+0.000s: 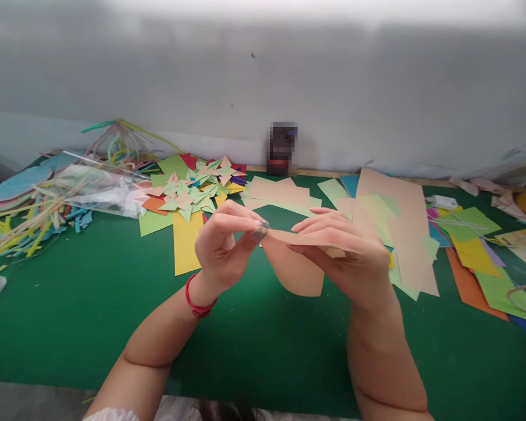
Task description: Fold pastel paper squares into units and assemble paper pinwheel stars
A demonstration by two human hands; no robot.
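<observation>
Between my two hands, above the green table, hangs a sheet of peach paper bent over on itself, its lower flap curving down. My left hand, with a red cord bracelet at the wrist, pinches the paper's left corner between thumb and forefinger. On the other side, my right hand grips the right part, thumb below and fingers above. Behind my left hand lies a heap of folded paper stars in green and peach. A yellow paper sheet lies beside that hand.
Thin coloured strips and a clear plastic bag lie at the left. More peach sheets are behind my right hand, with coloured papers farther right. A dark, blurred-out object stands against the wall.
</observation>
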